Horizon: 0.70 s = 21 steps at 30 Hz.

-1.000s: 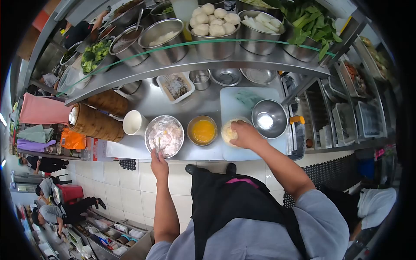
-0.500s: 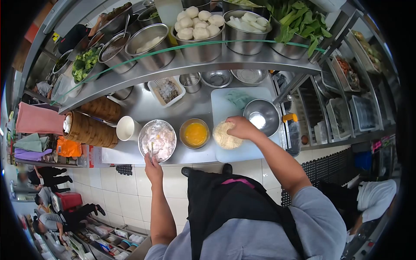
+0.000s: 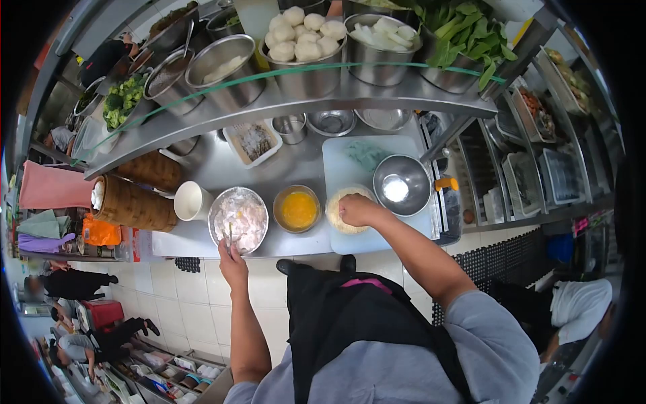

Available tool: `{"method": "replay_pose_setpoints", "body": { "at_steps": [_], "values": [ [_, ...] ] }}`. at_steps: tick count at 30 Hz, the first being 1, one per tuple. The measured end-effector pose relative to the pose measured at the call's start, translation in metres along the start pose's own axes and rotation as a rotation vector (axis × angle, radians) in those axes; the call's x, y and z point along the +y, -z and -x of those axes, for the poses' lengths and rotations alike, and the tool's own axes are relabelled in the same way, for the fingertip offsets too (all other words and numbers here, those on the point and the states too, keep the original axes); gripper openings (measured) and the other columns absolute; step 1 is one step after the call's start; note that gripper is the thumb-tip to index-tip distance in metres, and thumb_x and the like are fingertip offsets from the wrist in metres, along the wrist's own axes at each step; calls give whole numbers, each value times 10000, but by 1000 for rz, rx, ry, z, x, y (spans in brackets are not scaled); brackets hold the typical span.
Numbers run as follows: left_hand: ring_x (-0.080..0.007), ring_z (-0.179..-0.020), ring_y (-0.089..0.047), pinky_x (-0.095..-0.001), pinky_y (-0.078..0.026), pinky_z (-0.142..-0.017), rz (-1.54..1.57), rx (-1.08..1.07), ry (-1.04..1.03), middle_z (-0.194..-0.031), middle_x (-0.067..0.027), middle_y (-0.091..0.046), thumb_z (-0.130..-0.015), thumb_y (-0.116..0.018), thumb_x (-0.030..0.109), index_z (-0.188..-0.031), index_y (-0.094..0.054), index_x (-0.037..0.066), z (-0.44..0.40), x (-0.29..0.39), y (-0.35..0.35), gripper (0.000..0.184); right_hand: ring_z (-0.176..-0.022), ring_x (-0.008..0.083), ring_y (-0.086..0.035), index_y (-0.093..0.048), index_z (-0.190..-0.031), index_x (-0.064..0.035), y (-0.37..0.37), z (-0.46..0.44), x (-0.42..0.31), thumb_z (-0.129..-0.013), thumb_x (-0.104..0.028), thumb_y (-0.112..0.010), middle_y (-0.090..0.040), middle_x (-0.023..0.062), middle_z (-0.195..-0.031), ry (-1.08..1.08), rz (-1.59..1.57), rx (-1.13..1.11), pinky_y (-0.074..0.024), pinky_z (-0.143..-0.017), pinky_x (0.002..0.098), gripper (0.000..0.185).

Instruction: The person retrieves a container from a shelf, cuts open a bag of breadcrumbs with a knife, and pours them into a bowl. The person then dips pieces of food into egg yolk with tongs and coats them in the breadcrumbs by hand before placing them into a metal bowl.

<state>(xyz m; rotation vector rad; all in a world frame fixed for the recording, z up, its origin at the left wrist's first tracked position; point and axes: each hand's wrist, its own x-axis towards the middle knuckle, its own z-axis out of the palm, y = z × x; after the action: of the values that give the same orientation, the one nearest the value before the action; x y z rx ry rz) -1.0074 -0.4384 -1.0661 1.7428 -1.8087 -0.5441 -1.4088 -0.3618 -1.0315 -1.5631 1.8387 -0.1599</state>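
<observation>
My left hand (image 3: 233, 264) grips a slim metal utensil (image 3: 229, 236) whose far end rests in a steel bowl (image 3: 214, 240) of pale, flour-coated pieces (image 3: 243, 214). The utensil's exact kind is hard to make out. My right hand (image 3: 359, 210) is closed, knuckles up, over a bowl of light yellow crumbs (image 3: 342, 224). What its fingers hold is hidden beneath them. Between the hands stands a steel bowl of beaten egg (image 3: 298, 210). An empty steel bowl (image 3: 402, 186) sits right of the crumbs on a white cutting board (image 3: 335, 151).
A white cup (image 3: 192, 201) and bamboo steamers (image 3: 134, 202) stand at the left. Behind are a white basket (image 3: 253, 143) and small steel bowls (image 3: 332, 122). Overhead, a steel shelf (image 3: 296, 108) carries pots of dough balls (image 3: 306, 35) and greens (image 3: 464, 40). Other people work at both sides.
My right hand has turned and closed over the crumbs, moving slightly left and nearer to me. The left hand keeps hold of the utensil in the bowl. The whole view has shifted slightly.
</observation>
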Motion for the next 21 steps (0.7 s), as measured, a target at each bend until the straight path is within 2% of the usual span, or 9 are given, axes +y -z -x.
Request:
{"method": "replay_pose_setpoints", "body": {
  "at_steps": [5,8,10,11,13,14,17,21],
  "values": [
    [-487,-1049,-654,-497,-524,-862,49,-7,25,-1174,-299,-670,-1035,-519,203,-1392,-498,46,1,1,-1,391,-1025,387,-675,-737,-976,-17,-13,-3,-2,-846,-173,-597,-705,253,-1050,4,111,3,-528,-903,492,246],
    [-484,-1048,-656,-499,-523,-865,2,30,6,-1171,-296,-673,-1036,-523,220,-1402,-496,50,-1,-1,-3,404,-991,386,-677,-718,-961,-11,-2,-7,-2,-856,-176,-593,-712,232,-1015,12,173,2,-527,-885,484,232],
    [-481,-1056,-655,-498,-521,-871,-2,10,11,-1172,-296,-673,-1036,-528,234,-1413,-491,48,-1,-1,-1,422,-951,382,-674,-686,-963,-8,25,7,1,-863,-168,-594,-708,207,-973,123,-65,-126,-529,-855,473,209],
    [-481,-1056,-655,-498,-521,-871,2,24,15,-1172,-296,-673,-1036,-528,234,-1413,-491,48,-4,-1,-1,422,-951,382,-674,-686,-963,-8,31,12,5,-863,-168,-594,-708,207,-973,134,-55,-125,-529,-855,473,209],
    [-479,-1060,-656,-495,-523,-871,-3,13,-5,-1167,-295,-676,-1037,-531,240,-1420,-486,54,1,-4,0,429,-945,377,-666,-658,-995,-14,31,24,9,-861,-170,-613,-696,190,-965,124,-142,238,-523,-849,461,210],
    [-479,-1060,-656,-495,-523,-871,-9,11,8,-1167,-295,-676,-1037,-531,240,-1420,-486,54,5,-7,2,429,-1080,383,-648,-691,-1066,-45,29,30,8,-869,-165,-606,-682,195,-1087,50,-9,264,-518,-940,471,246],
    [-464,-1085,-654,-478,-522,-892,0,-14,41,-1210,-280,-665,-1044,-528,245,-1421,-486,49,0,1,3,427,-1090,400,-643,-689,-1081,-39,2,31,13,-839,-156,-624,-659,210,-1152,-30,137,312,-522,-944,474,277],
    [-470,-1081,-652,-481,-521,-891,-4,-34,59,-1203,-279,-668,-1044,-527,245,-1420,-486,53,0,4,5,424,-1103,393,-644,-684,-1113,-39,3,28,7,-801,-139,-634,-656,211,-1155,-68,127,242,-526,-950,462,332]
  ]
}}
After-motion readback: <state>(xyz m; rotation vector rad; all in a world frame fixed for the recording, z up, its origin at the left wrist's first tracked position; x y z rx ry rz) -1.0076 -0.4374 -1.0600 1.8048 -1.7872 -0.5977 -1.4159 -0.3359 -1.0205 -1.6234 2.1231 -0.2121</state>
